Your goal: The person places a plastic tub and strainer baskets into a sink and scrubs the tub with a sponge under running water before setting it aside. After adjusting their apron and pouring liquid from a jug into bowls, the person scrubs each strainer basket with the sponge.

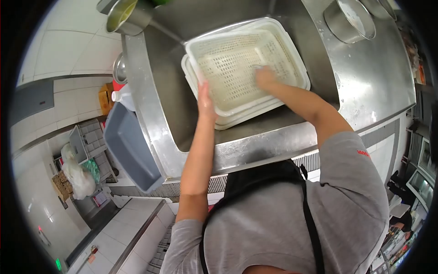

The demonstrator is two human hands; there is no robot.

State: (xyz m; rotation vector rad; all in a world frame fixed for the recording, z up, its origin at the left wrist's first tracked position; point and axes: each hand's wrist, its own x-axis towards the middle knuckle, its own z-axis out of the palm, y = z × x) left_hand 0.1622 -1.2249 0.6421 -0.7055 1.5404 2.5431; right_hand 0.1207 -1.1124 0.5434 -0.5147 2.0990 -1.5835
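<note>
A white perforated plastic basket (232, 98) rests tilted in a steel sink (175, 123), over another pale plastic container (299, 68) whose rim shows around it. My left hand (206, 100) grips the left rim of the basket, fingers along its outer side. Inside the basket, my right hand (265, 78) is closed and pressed near the perforated bottom, blurred by motion. A small greyish patch shows at its fingertips, but what it is I cannot make out.
Steel pots (350, 20) stand on the right counter. At the sink's upper left corner is a metal pot (129, 17) with something yellowish in it. A grey-blue plastic tub (130, 146) and a white jug (123, 97) are left of the sink.
</note>
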